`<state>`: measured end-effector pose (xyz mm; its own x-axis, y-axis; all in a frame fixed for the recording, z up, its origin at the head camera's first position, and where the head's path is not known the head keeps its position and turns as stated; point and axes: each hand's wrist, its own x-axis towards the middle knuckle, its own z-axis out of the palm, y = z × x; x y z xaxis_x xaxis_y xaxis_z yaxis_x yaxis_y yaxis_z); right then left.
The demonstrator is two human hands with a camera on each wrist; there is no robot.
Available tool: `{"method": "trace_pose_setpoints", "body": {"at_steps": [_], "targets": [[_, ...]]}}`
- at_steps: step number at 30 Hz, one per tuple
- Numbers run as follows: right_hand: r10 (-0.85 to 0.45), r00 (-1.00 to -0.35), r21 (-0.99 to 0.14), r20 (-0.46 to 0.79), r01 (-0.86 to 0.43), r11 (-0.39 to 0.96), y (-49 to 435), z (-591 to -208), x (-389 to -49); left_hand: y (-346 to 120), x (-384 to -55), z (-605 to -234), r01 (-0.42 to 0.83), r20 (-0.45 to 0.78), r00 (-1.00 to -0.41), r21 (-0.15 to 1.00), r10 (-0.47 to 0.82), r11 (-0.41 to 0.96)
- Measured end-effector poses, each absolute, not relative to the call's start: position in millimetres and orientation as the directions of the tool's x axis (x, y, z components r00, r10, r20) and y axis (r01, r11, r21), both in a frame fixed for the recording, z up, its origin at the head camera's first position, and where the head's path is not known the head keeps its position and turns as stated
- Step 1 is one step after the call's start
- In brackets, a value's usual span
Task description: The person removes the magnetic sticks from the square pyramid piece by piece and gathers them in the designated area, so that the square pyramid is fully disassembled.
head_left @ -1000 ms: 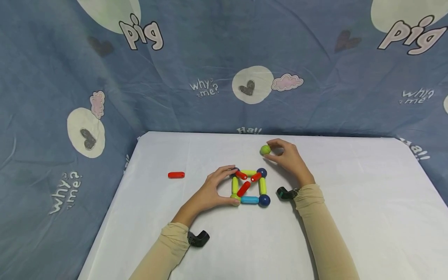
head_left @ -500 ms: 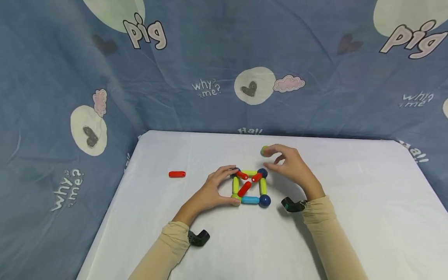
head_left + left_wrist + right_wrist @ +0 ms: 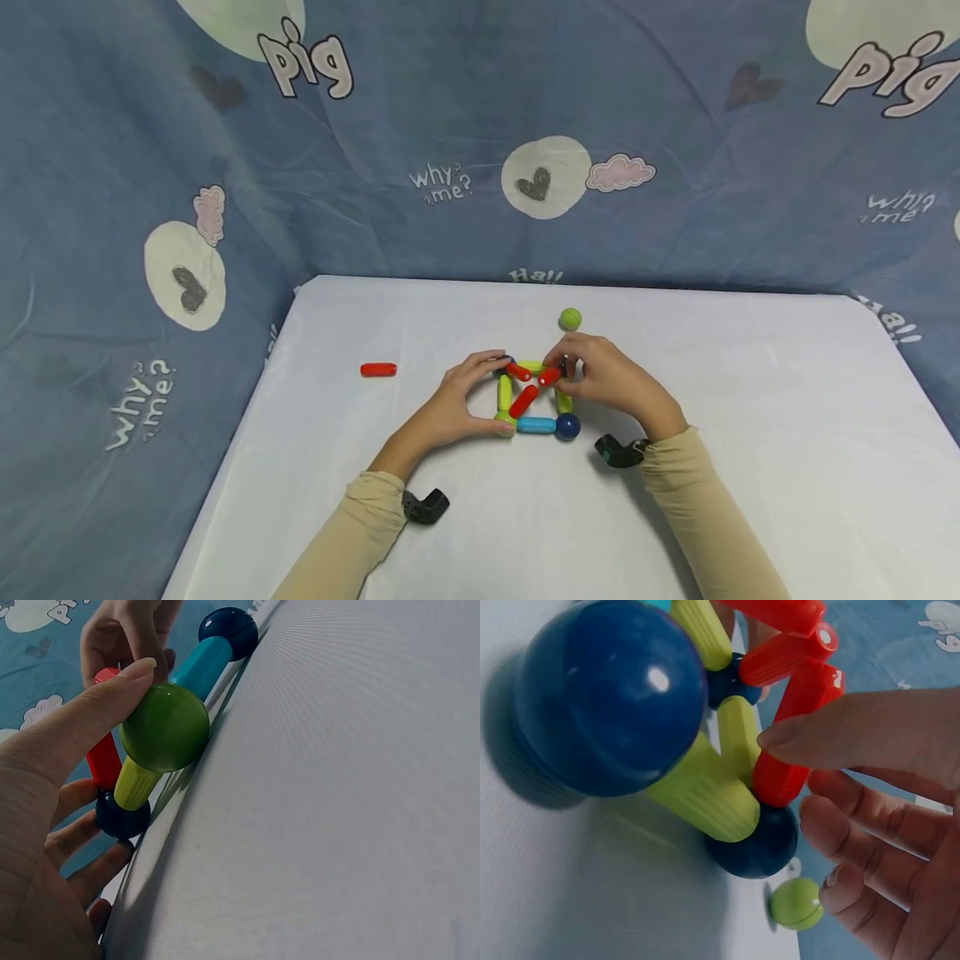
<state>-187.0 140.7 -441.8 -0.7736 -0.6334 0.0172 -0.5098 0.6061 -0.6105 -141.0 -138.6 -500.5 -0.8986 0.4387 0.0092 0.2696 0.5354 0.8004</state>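
A square of magnetic sticks and balls lies on the table, with one light-blue stick (image 3: 536, 425), several yellow-green sticks (image 3: 138, 782), and navy balls (image 3: 567, 427) and one green ball (image 3: 166, 727) at its corners. My left hand (image 3: 457, 408) holds the square's left side, thumb on the green ball and fingers at the far-left navy ball (image 3: 122, 817). Red sticks slant up inward from three corners. My right hand (image 3: 615, 383) pinches the red stick (image 3: 795, 727) standing on the far-right navy ball (image 3: 754, 847); the thumb covers part of it.
A loose green ball (image 3: 570, 319) sits behind the square, near the table's back edge. One more red stick (image 3: 378, 369) lies to the left on the white tablecloth (image 3: 750, 400). A blue printed curtain (image 3: 420, 233) hangs behind the table.
My right hand has let go of the loose green ball, leaving it at the back, and has come nearer to pinch the far-right red stick. My left hand has stayed in place.
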Motion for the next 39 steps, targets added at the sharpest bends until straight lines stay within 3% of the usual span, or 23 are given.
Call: {"method": "trace_pose_setpoints", "body": {"at_steps": [32, 39], "targets": [[-0.551, -0.834, -0.663, 0.029, -0.429, 0.614, 149, -462, -195, -138, -144, -498, 0.3, 0.033, -0.887, 0.8, 0.461, 0.52], [-0.576, -0.818, -0.806, -0.018, -0.329, 0.492, 157, -478, -200, -134, -143, -497, 0.254, 0.039, -0.913, 0.834, 0.406, 0.49]]}}
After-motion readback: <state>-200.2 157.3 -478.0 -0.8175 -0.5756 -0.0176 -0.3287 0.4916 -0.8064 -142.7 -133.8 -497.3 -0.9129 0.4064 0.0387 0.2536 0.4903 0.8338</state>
